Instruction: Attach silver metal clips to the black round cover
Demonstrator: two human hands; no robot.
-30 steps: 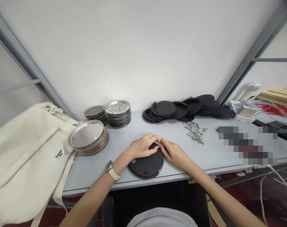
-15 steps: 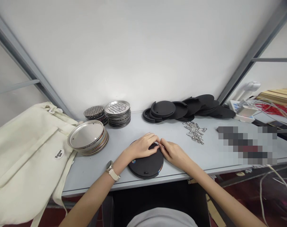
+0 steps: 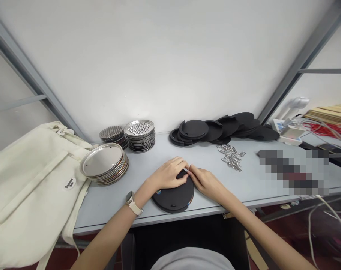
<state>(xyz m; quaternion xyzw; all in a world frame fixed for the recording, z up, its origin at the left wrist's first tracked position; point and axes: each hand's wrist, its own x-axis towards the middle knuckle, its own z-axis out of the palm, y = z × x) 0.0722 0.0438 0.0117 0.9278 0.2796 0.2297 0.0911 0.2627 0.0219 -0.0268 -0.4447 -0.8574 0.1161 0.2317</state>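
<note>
A round black disc (image 3: 173, 197) lies flat at the table's front edge, with a small oval slot near its lower rim and a coloured edge showing at its lower right. Over its upper part rests my left hand (image 3: 170, 174), thumb and fingers closed together at the upper right rim. There the pinched fingertips of my right hand (image 3: 204, 182) meet it. A sliver of something pale or silvery shows between the two hands, too small to name. Small silver metal clips (image 3: 231, 157) lie in a loose pile to the right.
A stack of silver round plates (image 3: 102, 161) stands at left, beside a cream bag (image 3: 32, 195). Behind are two stacks of textured metal discs (image 3: 139, 129). More black discs (image 3: 194, 129) overlap along the wall. A white device (image 3: 291, 135) with cables sits far right.
Both hands stay at the disc's upper right rim. Only their fingertips shift very slightly; everything else remains in place.
</note>
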